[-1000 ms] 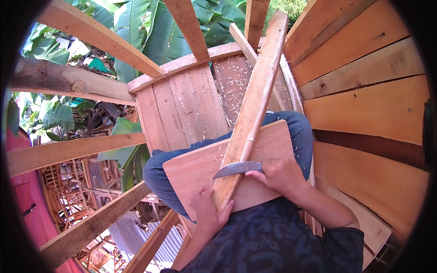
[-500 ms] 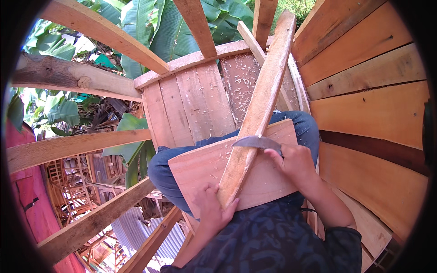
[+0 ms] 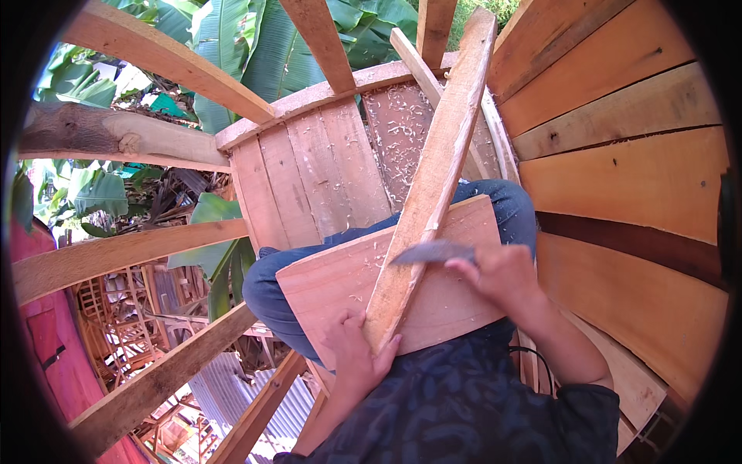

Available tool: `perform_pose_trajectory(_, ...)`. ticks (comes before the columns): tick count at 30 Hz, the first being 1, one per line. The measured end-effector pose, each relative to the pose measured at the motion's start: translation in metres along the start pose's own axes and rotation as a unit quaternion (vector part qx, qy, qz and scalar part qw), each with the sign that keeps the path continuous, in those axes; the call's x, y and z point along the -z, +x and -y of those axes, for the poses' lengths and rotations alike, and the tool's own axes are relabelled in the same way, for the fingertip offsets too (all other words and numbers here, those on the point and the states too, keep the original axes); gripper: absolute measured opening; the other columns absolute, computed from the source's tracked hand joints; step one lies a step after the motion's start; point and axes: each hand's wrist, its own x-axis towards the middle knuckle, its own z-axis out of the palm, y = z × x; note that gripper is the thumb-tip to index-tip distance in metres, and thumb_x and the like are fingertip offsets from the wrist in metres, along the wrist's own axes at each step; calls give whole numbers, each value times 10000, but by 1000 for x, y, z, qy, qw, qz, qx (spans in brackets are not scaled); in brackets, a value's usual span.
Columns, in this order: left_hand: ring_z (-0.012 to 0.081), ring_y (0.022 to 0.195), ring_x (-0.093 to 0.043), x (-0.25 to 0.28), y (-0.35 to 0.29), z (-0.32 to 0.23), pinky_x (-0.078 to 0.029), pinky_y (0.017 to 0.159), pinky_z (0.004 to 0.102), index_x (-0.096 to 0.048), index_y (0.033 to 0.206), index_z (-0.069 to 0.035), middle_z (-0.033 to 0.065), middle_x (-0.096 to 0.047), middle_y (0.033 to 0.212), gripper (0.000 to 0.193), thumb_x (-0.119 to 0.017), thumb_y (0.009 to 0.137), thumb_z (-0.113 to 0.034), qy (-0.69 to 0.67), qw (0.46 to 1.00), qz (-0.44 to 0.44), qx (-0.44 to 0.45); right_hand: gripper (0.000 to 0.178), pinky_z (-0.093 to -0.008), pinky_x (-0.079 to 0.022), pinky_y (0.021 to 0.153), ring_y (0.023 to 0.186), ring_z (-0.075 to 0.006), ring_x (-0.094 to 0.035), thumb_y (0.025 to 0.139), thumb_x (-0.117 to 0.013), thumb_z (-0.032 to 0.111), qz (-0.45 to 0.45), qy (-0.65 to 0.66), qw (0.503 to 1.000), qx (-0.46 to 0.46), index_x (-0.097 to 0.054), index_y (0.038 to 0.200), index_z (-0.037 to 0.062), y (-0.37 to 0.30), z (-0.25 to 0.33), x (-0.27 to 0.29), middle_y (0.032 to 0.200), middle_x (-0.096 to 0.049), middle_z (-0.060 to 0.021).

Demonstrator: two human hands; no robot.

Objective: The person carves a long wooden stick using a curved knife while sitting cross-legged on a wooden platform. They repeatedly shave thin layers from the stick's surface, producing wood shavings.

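A long wooden plank (image 3: 429, 182) slants from my lap up toward the far right, its right edge pale and freshly cut. My left hand (image 3: 357, 348) grips its near end, thumb on one side and fingers on the other. In my right hand (image 3: 498, 274) is a knife with a curved dark blade (image 3: 433, 251); the blade lies across the plank and its handle is hidden in my fist. Beneath the plank, a flat wooden board (image 3: 325, 274) rests over my crossed legs, with a few shavings on it.
Curled shavings (image 3: 402, 131) litter the plank floor (image 3: 332, 166) ahead. A narrow wooden strip (image 3: 417, 66) lies behind the plank. Wooden posts (image 3: 174, 58) rise at the left and front, with banana leaves (image 3: 282, 62) beyond. A board wall (image 3: 626, 170) stands close on my right.
My right hand has drawn the knife slightly down the plank toward me. The left hand keeps its hold on the near end. The whole view has shifted a little.
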Motion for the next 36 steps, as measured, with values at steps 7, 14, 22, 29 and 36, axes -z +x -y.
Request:
perform_pose_trajectory(7, 391, 1116, -404, -2, 2, 2, -279, 953, 513, -437, 1220, 13, 260, -422, 1196, 712, -806, 704, -310, -17, 1000, 21, 5, 554, -408, -509, 508, 538, -317, -639, 859, -612, 550, 60, 70, 996, -8, -637, 628, 47, -16, 24, -6, 593, -621, -149)
perform_pose_trajectory(14, 391, 1125, -400, 2, 3, -1, -274, 954, 518, -425, 1215, 11, 265, -413, 1205, 716, -807, 698, -305, 10, 1000, 23, 1, 577, -425, -499, 487, 536, -338, -637, 881, -589, 541, -26, 61, 988, -138, -632, 630, 23, 14, -2, -8, 561, -596, -186)
perform_pose_trajectory(22, 382, 1134, -395, 0, 1, -1, -266, 963, 517, -424, 1208, 9, 249, -411, 1208, 710, -803, 695, -303, 11, 1000, 22, 18, 558, -408, -495, 468, 497, -325, -622, 869, -610, 530, -46, 7, 996, -71, -605, 603, 39, 20, -16, 1, 549, -592, -156)
perform_pose_trajectory(29, 388, 1096, -412, 0, 0, 2, -265, 945, 519, -451, 1216, 4, 241, -420, 1186, 706, -800, 706, -338, 7, 1000, 13, -6, 557, -420, -507, 513, 559, -339, -644, 882, -604, 515, 13, 24, 998, -49, -628, 639, 14, 10, -3, 3, 584, -614, -175)
perform_pose_trajectory(36, 384, 1082, -417, -3, 6, 1, -269, 926, 513, -466, 1223, 2, 237, -426, 1178, 710, -797, 715, -367, -20, 1000, 20, -11, 532, -456, -503, 536, 573, -361, -641, 886, -609, 500, 93, 93, 991, 2, -635, 652, 23, -9, 34, -10, 590, -618, -177)
